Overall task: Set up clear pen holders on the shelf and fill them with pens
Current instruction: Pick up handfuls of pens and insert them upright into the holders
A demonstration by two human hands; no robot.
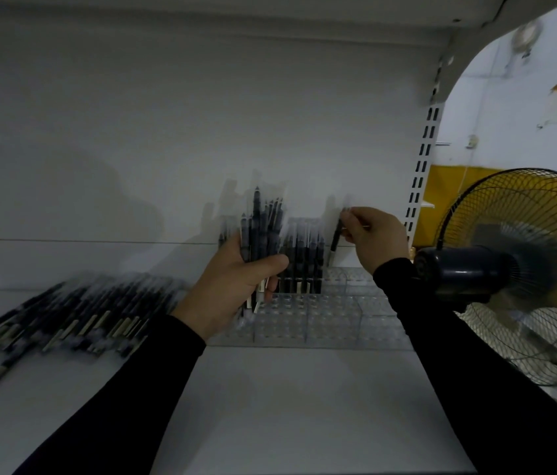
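Note:
Clear pen holders (321, 317) with a grid of small cells sit on the white shelf (304, 406) against the back wall. Several dark pens (304, 255) stand upright in the rear cells. My left hand (236, 289) grips a bundle of dark pens (260, 228) upright, just left of the filled cells. My right hand (378, 238) pinches a single dark pen (337, 234) by its top, hanging point-down above the holders' back right cells. The picture is blurred.
A loose pile of pens (75, 313) lies on the shelf at the left. A yellow-bladed fan (523, 269) with a dark motor housing stands close by my right forearm. A slotted shelf upright (421, 173) and an upper shelf (201, 15) bound the space.

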